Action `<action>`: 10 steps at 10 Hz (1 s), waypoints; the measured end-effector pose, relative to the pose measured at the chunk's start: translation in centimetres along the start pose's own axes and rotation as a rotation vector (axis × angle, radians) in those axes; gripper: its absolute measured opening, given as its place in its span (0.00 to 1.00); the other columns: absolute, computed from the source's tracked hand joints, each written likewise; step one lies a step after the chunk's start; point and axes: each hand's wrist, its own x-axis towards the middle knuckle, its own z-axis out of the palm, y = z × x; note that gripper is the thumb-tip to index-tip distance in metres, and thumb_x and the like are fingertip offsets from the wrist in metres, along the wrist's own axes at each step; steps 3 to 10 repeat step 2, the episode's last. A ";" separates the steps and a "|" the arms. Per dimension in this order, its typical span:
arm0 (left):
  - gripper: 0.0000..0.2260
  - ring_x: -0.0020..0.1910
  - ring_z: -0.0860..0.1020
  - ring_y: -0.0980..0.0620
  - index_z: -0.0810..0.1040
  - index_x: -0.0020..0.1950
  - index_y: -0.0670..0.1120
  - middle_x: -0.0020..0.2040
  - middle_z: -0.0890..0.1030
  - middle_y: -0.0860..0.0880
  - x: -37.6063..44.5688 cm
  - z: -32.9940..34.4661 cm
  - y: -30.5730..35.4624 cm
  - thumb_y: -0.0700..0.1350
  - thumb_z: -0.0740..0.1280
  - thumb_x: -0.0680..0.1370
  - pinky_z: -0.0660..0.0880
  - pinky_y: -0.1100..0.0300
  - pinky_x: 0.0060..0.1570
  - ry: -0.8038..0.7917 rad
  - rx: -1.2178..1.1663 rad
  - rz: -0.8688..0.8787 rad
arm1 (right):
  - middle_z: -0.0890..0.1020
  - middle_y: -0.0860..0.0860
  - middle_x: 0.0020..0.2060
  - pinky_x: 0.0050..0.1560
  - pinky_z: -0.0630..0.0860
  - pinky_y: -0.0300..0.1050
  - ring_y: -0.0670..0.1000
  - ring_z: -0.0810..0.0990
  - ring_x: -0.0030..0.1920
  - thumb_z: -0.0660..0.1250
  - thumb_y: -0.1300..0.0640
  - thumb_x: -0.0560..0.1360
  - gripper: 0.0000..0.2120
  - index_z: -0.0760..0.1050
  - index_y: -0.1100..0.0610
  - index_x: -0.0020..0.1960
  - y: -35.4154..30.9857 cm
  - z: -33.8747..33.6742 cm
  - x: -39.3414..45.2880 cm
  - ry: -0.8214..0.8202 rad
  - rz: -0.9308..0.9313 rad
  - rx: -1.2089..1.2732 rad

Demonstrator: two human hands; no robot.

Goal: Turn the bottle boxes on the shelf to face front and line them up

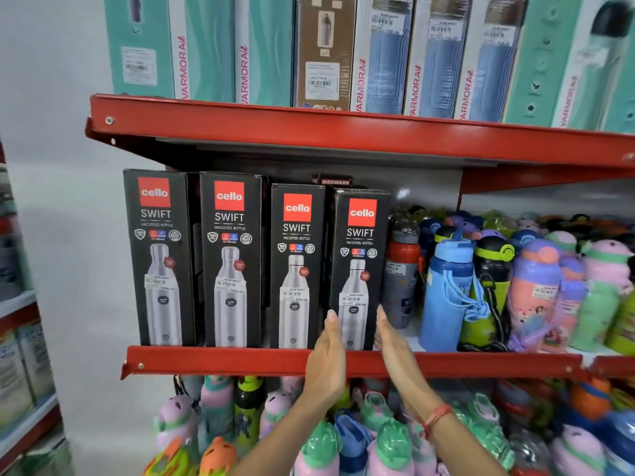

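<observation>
Bracketing the fourth bottle box (359, 269) between flat, open palms, our left hand (326, 359) and right hand (395, 341) form a loose grip, nothing clasped. Uneven pressure could skew it into the bottles (402, 266) just right of the grip.

Between the left hand (326, 355) and right hand (395, 345) stands the rightmost box (359, 266); three boxes (226, 259) stand left, bottles (446, 290) right.

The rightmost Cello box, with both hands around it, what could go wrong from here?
Sliding the rightmost Cello box sideways could knock the grey and red bottle standing right beside it. The left hand is close to the third box, so that box may get nudged out of line.
</observation>
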 end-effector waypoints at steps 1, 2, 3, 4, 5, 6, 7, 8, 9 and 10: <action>0.33 0.76 0.59 0.51 0.58 0.76 0.50 0.77 0.61 0.50 -0.8 -0.7 0.2 0.66 0.43 0.76 0.52 0.56 0.73 -0.004 0.060 0.042 | 0.61 0.45 0.76 0.75 0.55 0.47 0.49 0.62 0.75 0.48 0.29 0.73 0.35 0.54 0.43 0.76 -1.5 -0.1 -1.2 -0.009 -0.002 -0.099; 0.29 0.75 0.61 0.53 0.59 0.76 0.48 0.76 0.64 0.50 -1.4 -2.3 2.0 0.61 0.45 0.79 0.53 0.63 0.70 0.079 0.056 0.201 | 0.62 0.44 0.75 0.66 0.56 0.39 0.49 0.60 0.75 0.50 0.39 0.79 0.28 0.52 0.45 0.77 -4.9 0.1 -2.5 0.068 -0.156 -0.210; 0.29 0.75 0.61 0.53 0.59 0.76 0.48 0.76 0.64 0.50 -1.4 -2.3 2.0 0.61 0.45 0.79 0.53 0.63 0.70 0.079 0.056 0.201 | 0.62 0.44 0.75 0.66 0.56 0.39 0.49 0.60 0.75 0.50 0.39 0.79 0.28 0.52 0.45 0.77 -4.9 0.1 -2.5 0.068 -0.156 -0.210; 0.29 0.75 0.61 0.53 0.59 0.76 0.48 0.76 0.64 0.50 -1.4 -2.3 2.0 0.61 0.45 0.79 0.53 0.63 0.70 0.079 0.056 0.201 | 0.62 0.44 0.75 0.66 0.56 0.39 0.49 0.60 0.75 0.50 0.39 0.79 0.28 0.52 0.45 0.77 -4.9 0.1 -2.5 0.068 -0.156 -0.210; 0.29 0.75 0.61 0.53 0.59 0.76 0.48 0.76 0.64 0.50 -1.4 -2.3 2.0 0.61 0.45 0.79 0.53 0.63 0.70 0.079 0.056 0.201 | 0.62 0.44 0.75 0.66 0.56 0.39 0.49 0.60 0.75 0.50 0.39 0.79 0.28 0.52 0.45 0.77 -4.9 0.1 -2.5 0.068 -0.156 -0.210; 0.29 0.75 0.61 0.53 0.59 0.76 0.48 0.76 0.64 0.50 -1.4 -2.3 2.0 0.61 0.45 0.79 0.53 0.63 0.70 0.079 0.056 0.201 | 0.62 0.44 0.75 0.66 0.56 0.39 0.49 0.60 0.75 0.50 0.39 0.79 0.28 0.52 0.45 0.77 -4.9 0.1 -2.5 0.068 -0.156 -0.210; 0.29 0.75 0.61 0.53 0.59 0.76 0.48 0.76 0.64 0.50 -1.4 -2.3 2.0 0.61 0.45 0.79 0.53 0.63 0.70 0.079 0.056 0.201 | 0.62 0.44 0.75 0.66 0.56 0.39 0.49 0.60 0.75 0.50 0.39 0.79 0.28 0.52 0.45 0.77 -4.9 0.1 -2.5 0.068 -0.156 -0.210; 0.29 0.75 0.61 0.53 0.59 0.76 0.48 0.76 0.64 0.50 -1.4 -2.3 2.0 0.61 0.45 0.79 0.53 0.63 0.70 0.079 0.056 0.201 | 0.62 0.44 0.75 0.66 0.56 0.39 0.49 0.60 0.75 0.50 0.39 0.79 0.28 0.52 0.45 0.77 -4.9 0.1 -2.5 0.068 -0.156 -0.210; 0.29 0.75 0.61 0.53 0.59 0.76 0.48 0.76 0.64 0.50 -1.4 -2.3 2.0 0.61 0.45 0.79 0.53 0.63 0.70 0.079 0.056 0.201 | 0.62 0.44 0.75 0.66 0.56 0.39 0.49 0.60 0.75 0.50 0.39 0.79 0.28 0.52 0.45 0.77 -4.9 0.1 -2.5 0.068 -0.156 -0.210; 0.29 0.75 0.61 0.53 0.59 0.76 0.48 0.76 0.64 0.50 -1.4 -2.3 2.0 0.61 0.45 0.79 0.53 0.63 0.70 0.079 0.056 0.201 | 0.62 0.44 0.75 0.66 0.56 0.39 0.49 0.60 0.75 0.50 0.39 0.79 0.28 0.52 0.45 0.77 -4.9 0.1 -2.5 0.068 -0.156 -0.210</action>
